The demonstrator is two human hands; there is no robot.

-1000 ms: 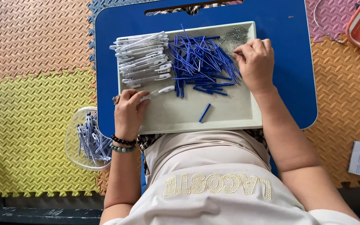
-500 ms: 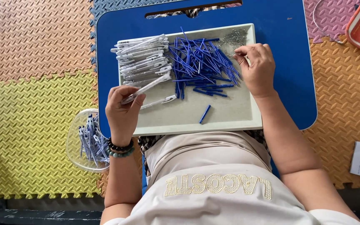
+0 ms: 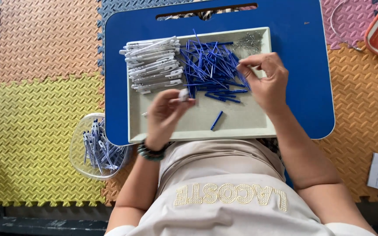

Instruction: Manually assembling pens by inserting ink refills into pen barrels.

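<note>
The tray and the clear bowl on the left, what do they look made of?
The tray looks like matte pale grey-green moulded plastic: uniform colour, rounded corners, raised rim. The bowl seems glossy clear plastic, possibly glass; the assembled white-and-blue pieces inside show through its wall.

I see the scene in bright, even daylight, and no single lamp stands out. Shadows are soft and short: a faint one lies under the left hand [image 3: 165, 117] on the pale tray [image 3: 241, 124], and a darker one under the edge of the blue board [image 3: 302, 87]. The left hand is blurred, mostly at its fingers [image 3: 184, 98], so I cannot tell the small white piece [image 3: 183, 94] there clearly. The right hand [image 3: 265, 81] is sharper. The clear bowl [image 3: 82, 144] shows mild glare on its rim. The foam mats [image 3: 40, 131] look sharp, and the corners get slightly darker.
</note>
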